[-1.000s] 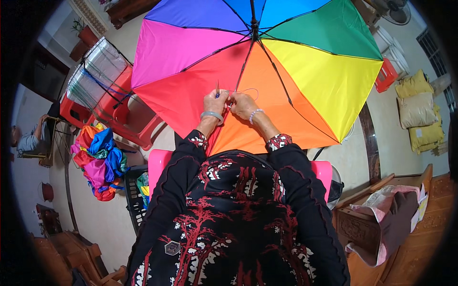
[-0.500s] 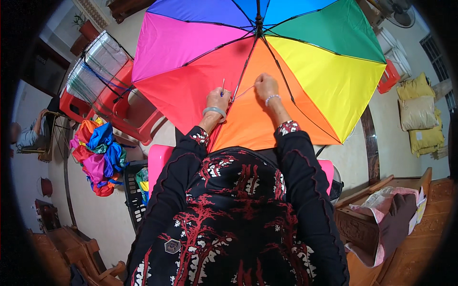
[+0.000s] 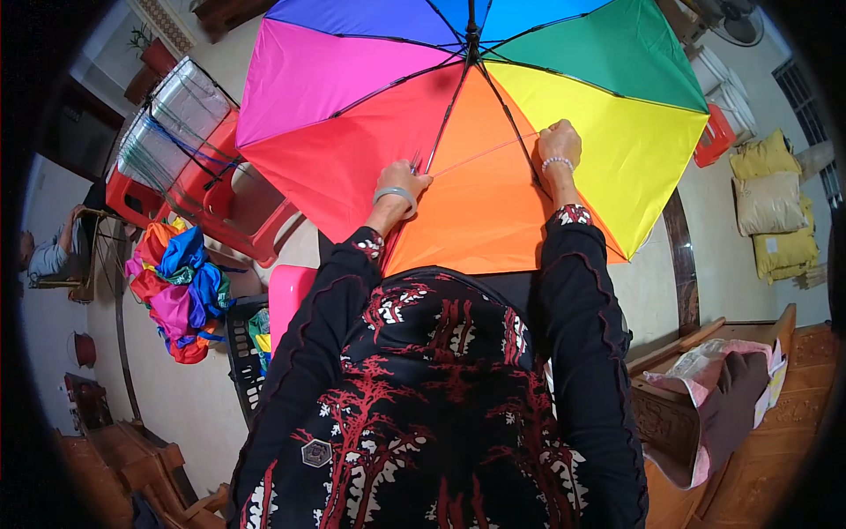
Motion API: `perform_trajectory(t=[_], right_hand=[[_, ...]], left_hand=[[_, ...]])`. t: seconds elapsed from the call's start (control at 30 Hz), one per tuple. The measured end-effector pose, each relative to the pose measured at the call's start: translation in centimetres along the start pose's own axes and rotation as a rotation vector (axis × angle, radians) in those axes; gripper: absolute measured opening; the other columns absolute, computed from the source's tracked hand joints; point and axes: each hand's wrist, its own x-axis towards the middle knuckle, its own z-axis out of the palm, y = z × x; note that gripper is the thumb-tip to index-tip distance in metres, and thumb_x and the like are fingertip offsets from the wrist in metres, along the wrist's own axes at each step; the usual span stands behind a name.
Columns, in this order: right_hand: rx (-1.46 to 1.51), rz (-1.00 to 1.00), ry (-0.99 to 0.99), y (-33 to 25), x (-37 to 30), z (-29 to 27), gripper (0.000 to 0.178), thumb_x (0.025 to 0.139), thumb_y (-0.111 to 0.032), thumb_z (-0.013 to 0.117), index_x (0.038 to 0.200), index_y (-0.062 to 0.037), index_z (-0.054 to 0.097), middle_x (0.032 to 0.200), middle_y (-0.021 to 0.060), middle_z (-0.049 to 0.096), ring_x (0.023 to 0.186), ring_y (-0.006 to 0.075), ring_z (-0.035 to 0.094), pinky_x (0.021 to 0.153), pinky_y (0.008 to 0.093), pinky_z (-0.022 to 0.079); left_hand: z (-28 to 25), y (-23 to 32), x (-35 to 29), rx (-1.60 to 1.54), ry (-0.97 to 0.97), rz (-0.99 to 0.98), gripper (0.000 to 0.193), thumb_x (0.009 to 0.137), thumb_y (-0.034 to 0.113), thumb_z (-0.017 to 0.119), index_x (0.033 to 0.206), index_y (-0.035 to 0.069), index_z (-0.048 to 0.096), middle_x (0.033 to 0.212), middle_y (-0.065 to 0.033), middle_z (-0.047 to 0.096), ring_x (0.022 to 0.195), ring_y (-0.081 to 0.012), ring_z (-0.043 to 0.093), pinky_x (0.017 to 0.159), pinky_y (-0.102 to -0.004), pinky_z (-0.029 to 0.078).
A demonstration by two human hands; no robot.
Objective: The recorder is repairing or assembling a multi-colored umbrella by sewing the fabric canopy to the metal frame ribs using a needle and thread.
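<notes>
An open rainbow-coloured umbrella (image 3: 476, 198) lies spread before me, its inner side with black ribs and shaft (image 3: 472, 40) facing up. My left hand (image 3: 402, 183) is closed beside the rib between the red and orange panels. From its fingers sticks a thin pointed metal tool (image 3: 416, 162), too small to name exactly. A pale thread (image 3: 485, 154) runs taut across the orange panel, from my left fingertips to my right hand (image 3: 560, 143). That hand pinches the thread over the edge of the yellow panel. Whether my left fingers also grip the rib is hidden.
On the left, a heap of colourful folded fabric (image 3: 183, 291) stands beside a black plastic crate (image 3: 245, 353). Red plastic stools (image 3: 256, 220) carry a strapped white box (image 3: 181, 115). Yellow sacks (image 3: 775, 207) and a carved wooden seat (image 3: 670, 423) are on the right. A person sits at far left.
My right hand has moved right, from the orange panel to the yellow edge, drawing the thread out longer. My left hand stays by the rib. The umbrella has shifted slightly up and left in view.
</notes>
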Motion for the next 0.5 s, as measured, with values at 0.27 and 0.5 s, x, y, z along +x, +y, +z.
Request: perform_trajectory(t=[0.27,0.5], right_hand=[[0.113,0.063,0.231,0.9,1.1,-3.1,0.013,0.075,-0.015,0.061,0.078,-0.002,0.06,0.08,0.0167,0.065,0.073,0.0311,0.064,0.066,0.0414,0.051],[1.055,0.13,0.205,-1.4,2.6,-6.3,0.016,0.078,-0.008,0.061,0.083,0.0043,0.053,0.079,0.0175,0.061,0.063,0.0229,0.063,0.054,0.0307,0.054]], left_hand=[[0.5,1.4,-0.5,0.209,0.078,-0.046,0.031,0.074,0.027,0.064,0.09,0.0,0.062,0.093,-0.0207,0.063,0.091,-0.0357,0.061,0.075,-0.0439,0.05],[0.8,0.5,-0.8,0.059,0.153,0.148,0.027,0.074,0.023,0.065,0.087,0.0,0.061,0.086,-0.0184,0.063,0.084,-0.0335,0.062,0.069,-0.041,0.05]])
